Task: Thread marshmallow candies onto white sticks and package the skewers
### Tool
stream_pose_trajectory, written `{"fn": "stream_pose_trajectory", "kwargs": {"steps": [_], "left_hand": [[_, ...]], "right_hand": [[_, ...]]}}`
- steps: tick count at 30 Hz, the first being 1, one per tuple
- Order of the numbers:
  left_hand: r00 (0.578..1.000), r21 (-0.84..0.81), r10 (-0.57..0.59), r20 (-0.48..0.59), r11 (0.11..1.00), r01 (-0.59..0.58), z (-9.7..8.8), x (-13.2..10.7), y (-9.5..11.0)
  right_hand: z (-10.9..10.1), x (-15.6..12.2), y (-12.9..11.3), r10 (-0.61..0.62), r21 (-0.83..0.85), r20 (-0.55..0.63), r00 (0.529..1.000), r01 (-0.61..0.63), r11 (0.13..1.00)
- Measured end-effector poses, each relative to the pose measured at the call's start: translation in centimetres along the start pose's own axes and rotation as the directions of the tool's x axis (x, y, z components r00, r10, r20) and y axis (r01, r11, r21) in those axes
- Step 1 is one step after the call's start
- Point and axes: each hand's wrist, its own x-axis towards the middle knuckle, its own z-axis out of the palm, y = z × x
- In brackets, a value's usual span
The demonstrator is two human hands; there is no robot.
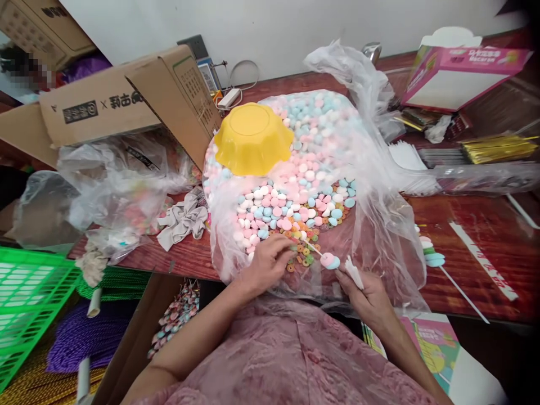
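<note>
My right hand is closed on several short white sticks. At its fingertips is a stick skewer with a pink and a blue marshmallow-like candy, its bare end pointing up and left. My left hand has its fingers curled together over small ring-shaped candies; what they pinch, if anything, is too small to name. Both hands are over a large open clear plastic bag, filled with pink, white and blue candies. A yellow scalloped bowl rests upside down on the heap.
A finished-looking candy stick lies right of the bag, near a white printed strip. White sticks and gold ties sit behind. At left are a cardboard box, a grey cloth and a green basket.
</note>
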Motion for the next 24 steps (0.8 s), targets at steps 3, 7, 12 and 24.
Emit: {"fn": "stream_pose_trajectory", "kwargs": {"steps": [3,7,12,24], "left_hand": [[0.935,-0.509,-0.355,-0.018,0.808,0.297,-0.8,1.0,0.5],[0.887,-0.725,-0.461,-0.012,0.615,0.310,-1.2,1.8,1.3],[0.909,-0.680,-0.397,-0.127,0.702,0.212,-1.2,1.4,1.3],[0.953,-0.435,-0.222,-0.207,0.893,0.114,-1.5,0.8,0.5]], "right_hand": [[0.4,0.0,-0.3,-0.117,-0.027,-0.029,0.993,0.117,0.993],[1.3,1.2,-1.9,-0.195,-0.063,-0.043,0.980,0.192,0.979],[2.1,2.3,-2.7,-0.211,-0.084,-0.039,0.977,0.207,0.975],[1.7,1.4,-2.6,-0.310,-0.214,-0.035,0.950,0.296,0.931]]}}
